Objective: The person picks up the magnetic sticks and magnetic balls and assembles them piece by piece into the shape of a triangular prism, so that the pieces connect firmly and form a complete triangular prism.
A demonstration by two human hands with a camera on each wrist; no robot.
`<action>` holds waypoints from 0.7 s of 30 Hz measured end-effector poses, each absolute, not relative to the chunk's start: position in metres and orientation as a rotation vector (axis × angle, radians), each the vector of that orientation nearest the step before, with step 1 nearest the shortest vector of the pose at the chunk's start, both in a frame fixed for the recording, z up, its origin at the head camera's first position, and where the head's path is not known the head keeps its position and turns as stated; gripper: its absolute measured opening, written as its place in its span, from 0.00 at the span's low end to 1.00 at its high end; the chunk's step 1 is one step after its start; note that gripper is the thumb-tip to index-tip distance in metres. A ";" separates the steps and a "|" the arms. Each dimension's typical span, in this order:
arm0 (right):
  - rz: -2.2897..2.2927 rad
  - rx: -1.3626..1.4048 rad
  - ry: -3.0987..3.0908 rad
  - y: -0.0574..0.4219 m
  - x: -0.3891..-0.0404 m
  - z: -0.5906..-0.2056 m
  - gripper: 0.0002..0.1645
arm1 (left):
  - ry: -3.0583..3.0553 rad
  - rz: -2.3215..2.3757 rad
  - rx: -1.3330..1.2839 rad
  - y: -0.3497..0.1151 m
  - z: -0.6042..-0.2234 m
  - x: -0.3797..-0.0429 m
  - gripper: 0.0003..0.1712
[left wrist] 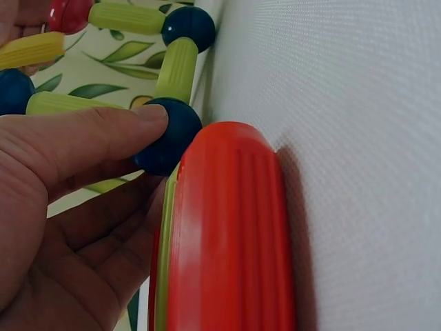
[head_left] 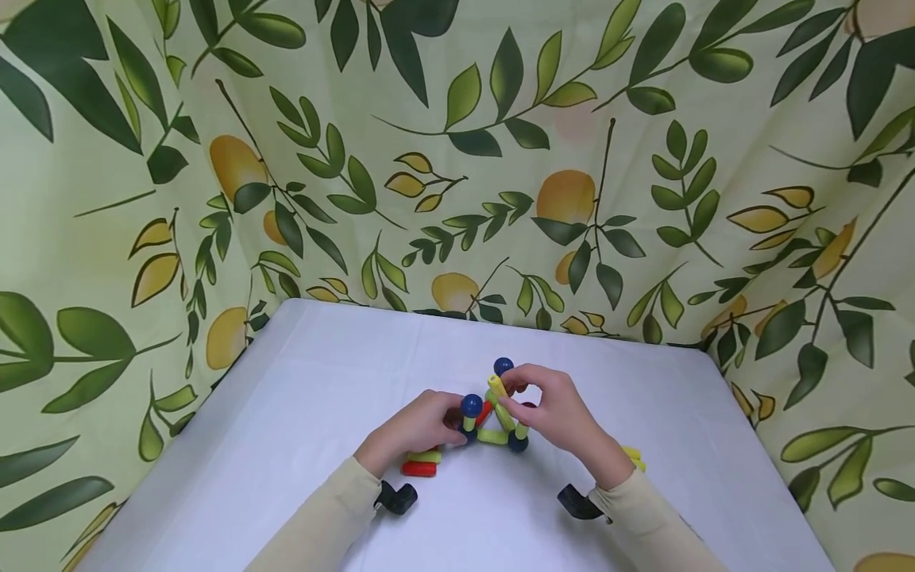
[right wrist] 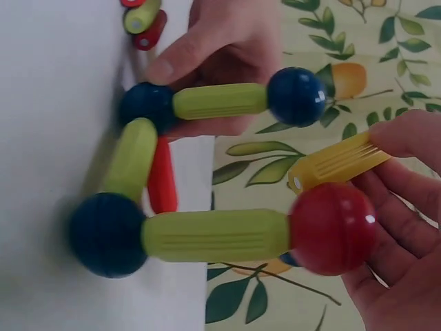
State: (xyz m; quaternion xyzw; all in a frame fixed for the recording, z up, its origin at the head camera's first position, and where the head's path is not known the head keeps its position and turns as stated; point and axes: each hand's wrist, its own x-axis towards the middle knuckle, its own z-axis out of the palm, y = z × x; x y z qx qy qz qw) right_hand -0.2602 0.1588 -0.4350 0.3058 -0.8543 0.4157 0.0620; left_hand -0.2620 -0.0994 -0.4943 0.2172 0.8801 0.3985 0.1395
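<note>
A frame of ball-and-rod building pieces stands on the white table, with light green rods (right wrist: pixel 217 236), a red rod (right wrist: pixel 162 179) and blue balls (right wrist: pixel 108 234). My left hand (head_left: pixel 422 425) pinches the blue ball (left wrist: pixel 172 138) at its lower left corner, thumb on top of the ball. From that ball a green rod rises to another blue ball (head_left: pixel 472 406). My right hand (head_left: pixel 561 413) holds a yellow rod (right wrist: pixel 337 162) between thumb and fingers, above the frame. In the right wrist view, the rod's free end lies close by the red ball (right wrist: pixel 334 227) topping the right upright.
Beside my left wrist lie a loose red rod (head_left: pixel 418 469) and a green rod (head_left: pixel 425 456). Yellow rods (head_left: pixel 633 455) show partly behind my right wrist. A leaf-patterned curtain (head_left: pixel 457 199) hangs around the table (head_left: pixel 343 349).
</note>
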 end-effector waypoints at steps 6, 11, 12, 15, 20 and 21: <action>1.219 0.951 -2.736 0.158 -0.263 -0.446 0.12 | 2.542 1.155 0.634 -0.100 -0.495 -0.263 0.18; 1.032 0.983 -2.880 0.157 -0.264 -0.446 0.09 | 2.534 1.160 0.621 -0.099 -0.494 -0.263 0.19; 1.001 0.990 -2.899 0.157 -0.265 -0.445 0.09 | 2.532 1.161 0.620 -0.099 -0.494 -0.263 0.19; 0.935 0.998 -2.946 0.156 -0.266 -0.445 0.09 | 2.526 1.164 0.622 -0.100 -0.493 -0.264 0.19; 0.864 0.995 -2.990 0.154 -0.267 -0.447 0.09 | 2.520 1.160 0.627 -0.100 -0.494 -0.265 0.19; 0.844 0.995 -2.991 0.154 -0.267 -0.447 0.09 | 2.520 1.158 0.627 -0.100 -0.494 -0.265 0.19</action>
